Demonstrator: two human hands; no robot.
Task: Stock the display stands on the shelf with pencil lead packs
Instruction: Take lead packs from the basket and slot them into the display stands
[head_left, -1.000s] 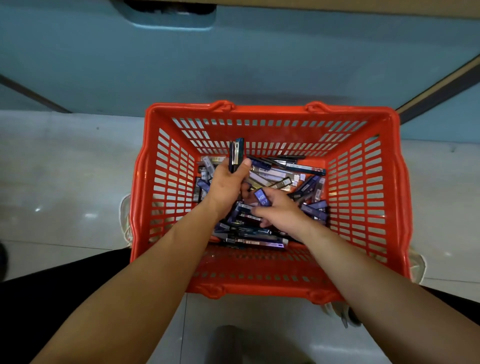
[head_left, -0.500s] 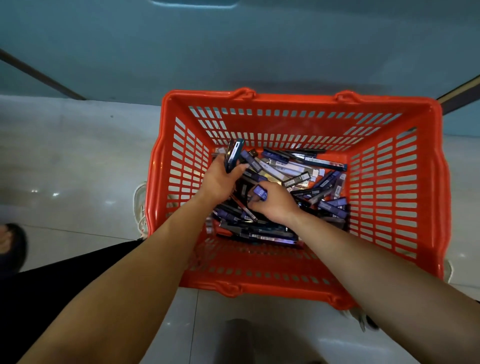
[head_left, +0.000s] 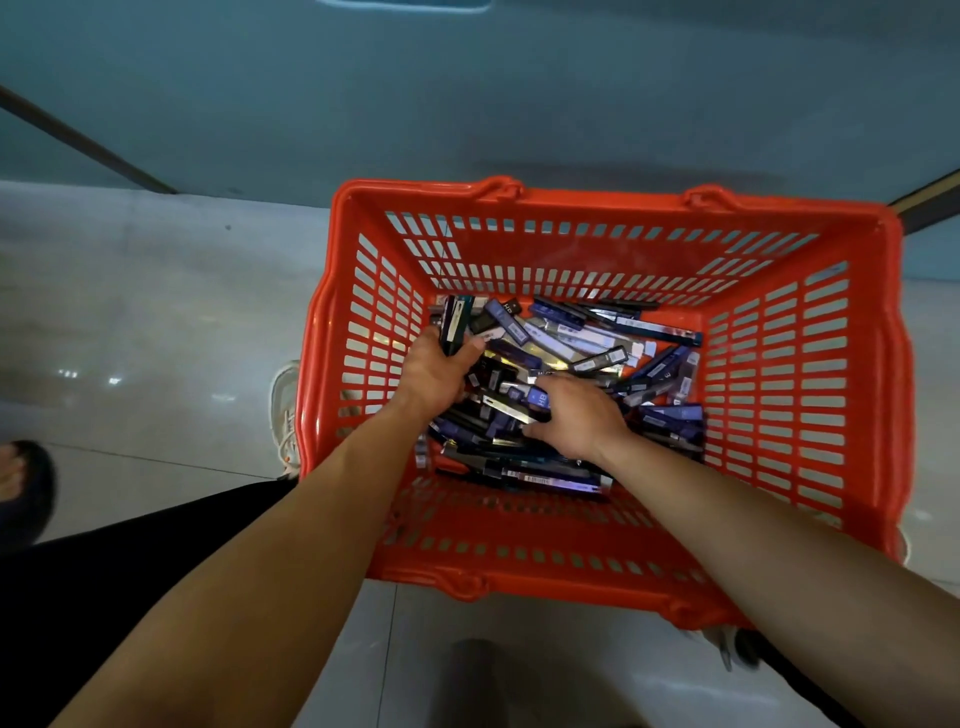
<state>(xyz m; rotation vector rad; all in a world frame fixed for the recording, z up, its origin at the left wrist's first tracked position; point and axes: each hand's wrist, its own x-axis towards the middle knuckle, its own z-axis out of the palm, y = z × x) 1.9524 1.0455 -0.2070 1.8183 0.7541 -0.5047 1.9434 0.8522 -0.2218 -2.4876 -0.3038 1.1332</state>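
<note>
An orange plastic basket (head_left: 810, 415) stands on the floor with a loose pile of pencil lead packs (head_left: 582, 343) in its bottom, dark blue, purple and silver. Both my hands are down inside it. My left hand (head_left: 434, 374) grips a small upright bundle of dark packs (head_left: 456, 323) near the basket's left wall. My right hand (head_left: 576, 415) lies on the middle of the pile and pinches a purple pack marked HB (head_left: 537, 399) at its fingertips. No shelf or display stand is in view.
The basket sits on a pale glossy tiled floor (head_left: 156, 312) against a blue-grey base panel (head_left: 467, 104). A white shoe (head_left: 284, 410) shows beside the basket's left side, another person's sandalled foot (head_left: 21, 488) at the far left edge.
The view has shifted, so the basket now sits lower and further right. Both hands stay in the pile; the left keeps its bundle, the right still works at the purple pack.
</note>
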